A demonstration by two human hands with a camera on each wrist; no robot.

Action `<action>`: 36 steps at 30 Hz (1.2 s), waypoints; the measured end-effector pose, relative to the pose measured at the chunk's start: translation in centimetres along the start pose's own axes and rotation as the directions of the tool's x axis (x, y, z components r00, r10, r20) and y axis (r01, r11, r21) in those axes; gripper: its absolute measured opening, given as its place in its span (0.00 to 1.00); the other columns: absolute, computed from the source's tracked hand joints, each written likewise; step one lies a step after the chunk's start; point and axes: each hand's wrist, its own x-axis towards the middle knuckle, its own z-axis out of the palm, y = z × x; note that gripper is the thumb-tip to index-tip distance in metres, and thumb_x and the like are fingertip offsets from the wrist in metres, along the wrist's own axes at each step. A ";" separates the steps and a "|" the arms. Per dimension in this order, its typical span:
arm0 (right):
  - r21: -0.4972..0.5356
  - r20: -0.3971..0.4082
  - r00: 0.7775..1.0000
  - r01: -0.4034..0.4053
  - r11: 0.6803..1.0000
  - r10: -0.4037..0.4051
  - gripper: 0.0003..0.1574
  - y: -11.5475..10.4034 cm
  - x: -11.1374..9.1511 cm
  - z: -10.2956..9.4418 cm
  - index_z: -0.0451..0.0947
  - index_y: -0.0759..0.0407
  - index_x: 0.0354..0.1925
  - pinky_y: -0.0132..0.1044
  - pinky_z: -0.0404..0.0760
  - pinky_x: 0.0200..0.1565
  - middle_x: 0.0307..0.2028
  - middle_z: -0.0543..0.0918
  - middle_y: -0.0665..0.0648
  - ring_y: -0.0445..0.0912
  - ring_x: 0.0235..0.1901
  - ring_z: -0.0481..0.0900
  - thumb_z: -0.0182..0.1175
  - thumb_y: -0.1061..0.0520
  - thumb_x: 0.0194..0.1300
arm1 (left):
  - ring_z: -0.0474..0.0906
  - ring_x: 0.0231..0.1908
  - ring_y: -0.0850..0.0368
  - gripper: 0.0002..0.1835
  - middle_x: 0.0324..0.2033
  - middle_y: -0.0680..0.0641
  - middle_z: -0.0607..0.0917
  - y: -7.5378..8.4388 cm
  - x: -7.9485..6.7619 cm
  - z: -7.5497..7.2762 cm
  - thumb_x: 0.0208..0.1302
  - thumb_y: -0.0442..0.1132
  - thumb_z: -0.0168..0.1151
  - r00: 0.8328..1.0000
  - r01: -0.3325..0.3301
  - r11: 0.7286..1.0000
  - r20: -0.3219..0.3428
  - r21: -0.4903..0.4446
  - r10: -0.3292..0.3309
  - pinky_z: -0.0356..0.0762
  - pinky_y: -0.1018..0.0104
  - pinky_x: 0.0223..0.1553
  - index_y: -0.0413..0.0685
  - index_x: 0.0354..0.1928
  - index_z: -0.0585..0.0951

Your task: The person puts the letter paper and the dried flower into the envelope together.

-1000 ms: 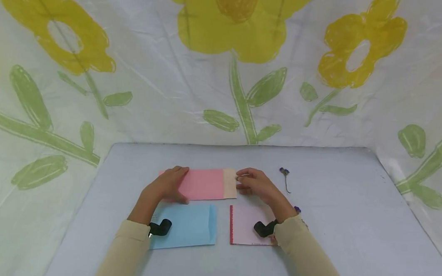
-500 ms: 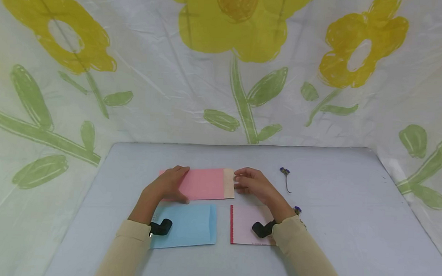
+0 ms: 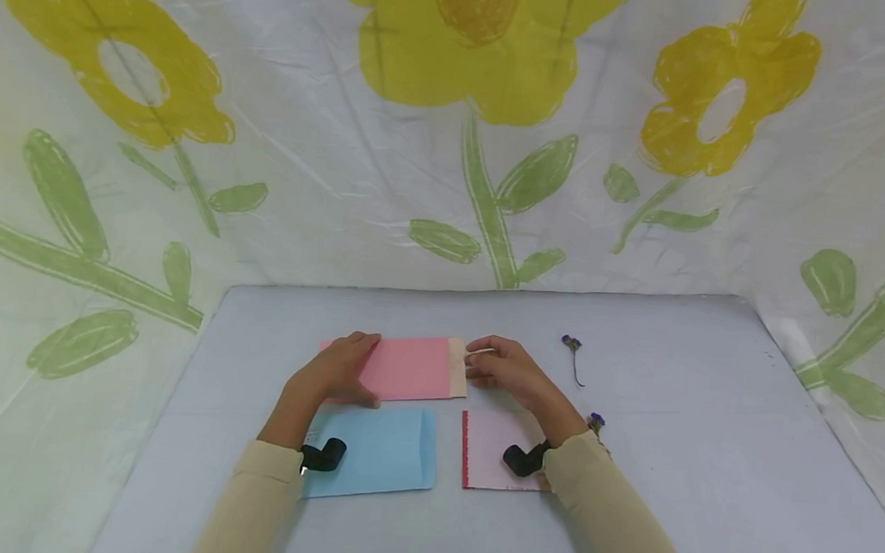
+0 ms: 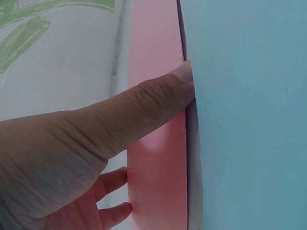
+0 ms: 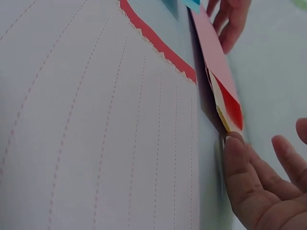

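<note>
A pink envelope point(image 3: 411, 368) lies across the far side of the table, with a cream paper sheet point(image 3: 458, 367) showing at its right end. My left hand point(image 3: 338, 370) holds the envelope's left part across its width. In the left wrist view the thumb point(image 4: 158, 98) reaches the near edge and two fingers point(image 4: 115, 211) meet the far edge. My right hand point(image 3: 508, 370) is at the cream sheet's outer end. In the right wrist view its thumb point(image 5: 235, 148) touches that end, beside the envelope's red-lined opening point(image 5: 230, 105), and the other fingers are spread loosely.
A blue envelope point(image 3: 373, 452) lies close in front of the pink one. Right of it is a lined pale pink sheet point(image 3: 493, 450) with a red left edge, partly under my right wrist. One dried flower sprig point(image 3: 573, 358) lies farther right; another point(image 3: 596, 421) shows beside the right sleeve.
My right hand has moved slightly left, and the cream sheet has slid farther into the pink envelope, so a narrower strip shows. The left hand has stayed in place.
</note>
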 end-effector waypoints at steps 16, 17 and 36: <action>-0.022 0.029 1.000 0.003 1.000 -0.002 0.19 0.0 0.4 0.7 0.74 0.67 0.59 0.42 0.82 0.52 0.52 0.82 0.64 0.54 0.49 0.83 0.56 0.59 0.74 | 0.63 0.67 0.40 0.56 0.69 0.39 0.69 -0.3 0.1 0.2 0.46 0.47 0.83 1.000 0.004 1.000 0.004 -0.011 -0.004 0.66 0.41 0.65 0.40 0.75 0.62; -0.020 0.029 1.000 0.003 1.000 -0.003 0.19 0.0 0.4 0.8 0.74 0.67 0.59 0.42 0.82 0.52 0.52 0.82 0.64 0.54 0.49 0.83 0.56 0.59 0.74 | 0.63 0.67 0.39 0.56 0.69 0.39 0.68 -0.3 0.1 0.2 0.46 0.47 0.83 1.000 0.003 1.000 0.003 -0.009 -0.003 0.66 0.41 0.65 0.40 0.75 0.62; -0.026 0.023 1.000 0.011 1.000 -0.010 0.17 -0.4 0.2 1.5 0.74 0.67 0.57 0.43 0.83 0.51 0.50 0.82 0.63 0.53 0.47 0.83 0.57 0.61 0.73 | 0.63 0.67 0.39 0.56 0.69 0.39 0.68 -0.1 -0.1 0.1 0.46 0.47 0.83 1.000 -0.002 1.000 -0.003 -0.002 0.002 0.66 0.41 0.65 0.40 0.75 0.61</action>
